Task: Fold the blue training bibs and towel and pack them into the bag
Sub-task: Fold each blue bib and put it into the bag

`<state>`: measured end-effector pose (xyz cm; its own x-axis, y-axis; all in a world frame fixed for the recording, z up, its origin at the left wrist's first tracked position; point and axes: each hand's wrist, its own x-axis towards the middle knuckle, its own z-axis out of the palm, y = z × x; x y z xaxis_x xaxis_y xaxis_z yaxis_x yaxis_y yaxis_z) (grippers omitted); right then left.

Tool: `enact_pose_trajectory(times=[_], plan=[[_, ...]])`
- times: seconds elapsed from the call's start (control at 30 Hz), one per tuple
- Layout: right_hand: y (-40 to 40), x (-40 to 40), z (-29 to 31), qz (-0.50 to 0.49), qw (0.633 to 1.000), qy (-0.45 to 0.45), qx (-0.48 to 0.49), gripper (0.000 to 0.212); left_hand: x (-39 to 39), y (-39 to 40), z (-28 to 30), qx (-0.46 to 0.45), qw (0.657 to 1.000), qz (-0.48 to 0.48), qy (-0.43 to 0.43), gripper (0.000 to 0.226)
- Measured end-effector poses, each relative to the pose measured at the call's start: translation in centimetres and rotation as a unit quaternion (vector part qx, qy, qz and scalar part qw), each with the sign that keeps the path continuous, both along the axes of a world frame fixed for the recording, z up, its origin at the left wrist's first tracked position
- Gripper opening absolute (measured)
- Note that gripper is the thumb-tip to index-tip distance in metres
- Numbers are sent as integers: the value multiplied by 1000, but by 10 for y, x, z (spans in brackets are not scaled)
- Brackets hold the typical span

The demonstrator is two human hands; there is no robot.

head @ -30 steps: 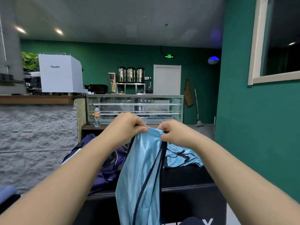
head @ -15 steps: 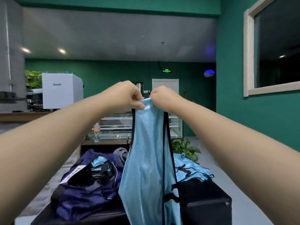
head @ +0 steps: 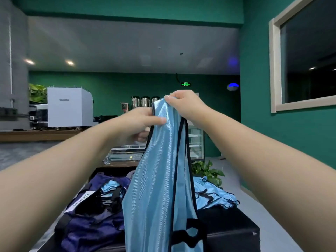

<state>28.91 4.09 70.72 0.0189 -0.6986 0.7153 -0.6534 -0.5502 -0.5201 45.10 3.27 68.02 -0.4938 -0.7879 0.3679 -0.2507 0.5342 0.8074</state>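
Note:
A light blue training bib (head: 160,179) with black trim hangs lengthwise in front of me. My right hand (head: 185,104) pinches its top end. My left hand (head: 143,122) grips the bib just below, thumb on the front of the cloth. Below on the left lies an open navy bag (head: 91,224) with blue bibs folded inside (head: 109,190). A loose heap of more blue bibs (head: 214,197) lies to the right on the black bench (head: 232,231). I cannot make out a towel.
A counter with a white coffee machine (head: 70,109) stands at the left. A glass display case (head: 195,142) and a potted plant (head: 207,170) are behind the bench. A green wall with a window (head: 309,57) runs along the right.
Both hands lifted the bib higher. My left hand has slid down below my right hand along the cloth, while the view tilted up.

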Motion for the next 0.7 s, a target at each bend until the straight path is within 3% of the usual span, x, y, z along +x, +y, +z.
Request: enact_pose_trajectory(times=[0.1, 0.2, 0.33, 0.47, 0.5, 0.53, 0.63, 0.7], plan=[[-6, -10, -2, -12, 999, -17, -25, 28, -2, 0, -14, -26, 987, -12, -156, 13], [-13, -25, -4, -31, 998, -45, -26, 29, -2, 1, -29, -51, 951, -11, -306, 35], [-20, -49, -10, -55, 995, -83, -24, 30, 1, 8, -50, -66, 860, 7, -506, 49], [-27, -69, -18, -70, 995, -67, -4, 25, 5, 0, -59, -260, 750, 114, -597, 53], [-29, -76, -20, -78, 995, -63, 6, 25, 8, -3, -56, -291, 749, 116, -583, 52], [-31, -83, -22, -88, 994, -57, 19, 27, 11, -7, -53, -305, 772, 106, -548, 50], [-31, -102, -26, -108, 991, -52, 64, 34, 26, -20, -40, -269, 880, 71, -385, 33], [-28, -107, -25, -123, 991, -47, 36, 31, 31, -22, -33, -231, 930, 55, -279, 22]])
